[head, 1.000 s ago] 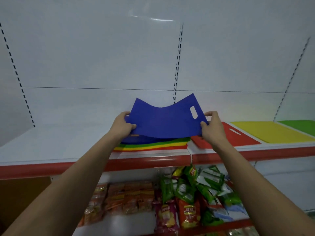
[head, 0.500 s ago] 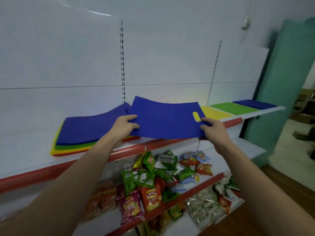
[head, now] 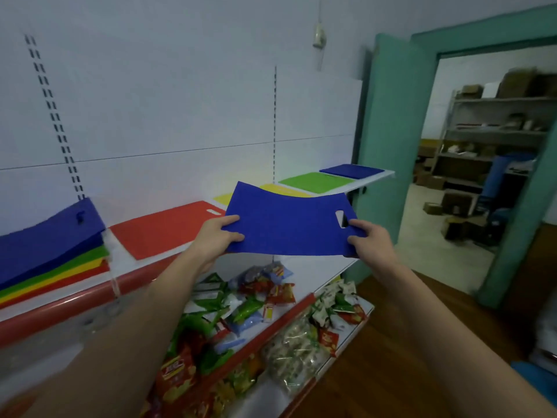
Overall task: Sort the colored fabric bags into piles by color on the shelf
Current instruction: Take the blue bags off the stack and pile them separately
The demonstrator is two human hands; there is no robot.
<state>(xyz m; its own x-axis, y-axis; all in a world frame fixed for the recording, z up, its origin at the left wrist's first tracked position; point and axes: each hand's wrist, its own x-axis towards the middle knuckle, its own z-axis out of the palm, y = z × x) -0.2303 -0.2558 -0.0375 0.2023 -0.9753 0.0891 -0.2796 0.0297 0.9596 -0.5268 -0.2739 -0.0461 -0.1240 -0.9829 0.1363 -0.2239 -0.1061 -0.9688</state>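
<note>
Red-edged shelf (head: 75, 300) carries sorted red (head: 168, 227), yellow (head: 223, 197), green (head: 313, 182) and blue piles (head: 352, 171); the mixed stack (head: 51, 254) at its left remains unsorted. Left hand (head: 215, 241) and right hand (head: 369, 239) each grip one blue bag (head: 286, 224) midair over the shelf's front edge, now farther right of the stack than half a second earlier.

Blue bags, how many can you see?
3: one blue bag held by both hands, one atop the mixed stack at the left, one at the shelf's far right end. More may hide underneath.
</note>
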